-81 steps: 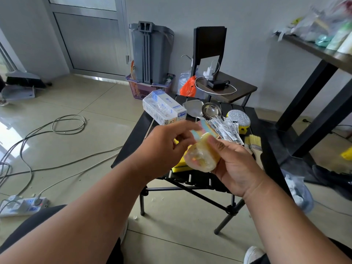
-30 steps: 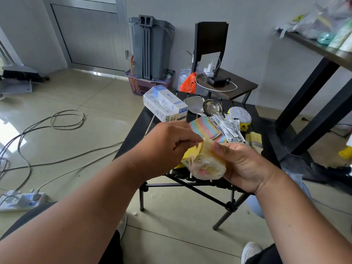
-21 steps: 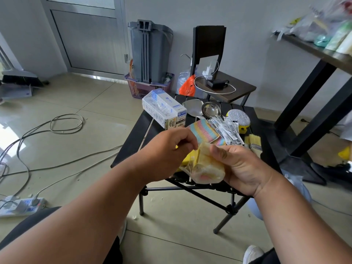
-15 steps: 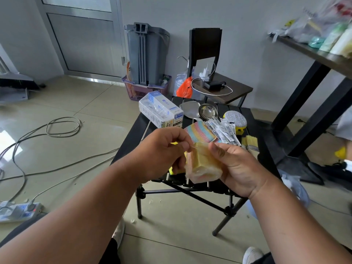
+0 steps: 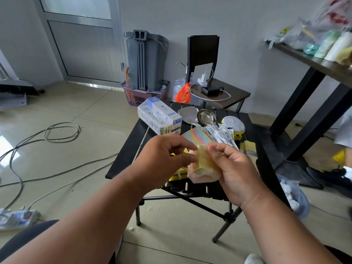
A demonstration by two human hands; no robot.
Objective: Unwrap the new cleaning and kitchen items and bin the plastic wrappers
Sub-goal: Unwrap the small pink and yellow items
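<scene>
The black slatted worktop (image 5: 131, 147) stands on folding legs in the middle of the tiled floor, and it carries the new items. At its far left corner lies a white and blue box (image 5: 159, 119) wrapped in clear film, tilted with one end toward the far side. To the right of the box there are a metal ladle (image 5: 206, 116) and a flat metal utensil (image 5: 187, 114), and farther right a glittery round scrubber (image 5: 233, 124) on a yellow base. Between these and the hands lies a striped colourful cloth (image 5: 195, 135), and beside it on the right a bundle of narrow packets in clear plastic (image 5: 222, 134). At the right edge of the worktop a small brush with pale yellow bristles (image 5: 249, 147) is seen. Above the near edge of the worktop both hands hold a yellow sponge in a clear plastic wrapper (image 5: 204, 165). The right hand (image 5: 236, 172) has its grip closed around the right side of the sponge, with the thumb on the top. The left hand (image 5: 163, 161) pinches the wrapper at the upper left corner of the sponge between thumb and forefinger. Under the hands some yellow item lies on the worktop, but I cannot tell what it is.
</scene>
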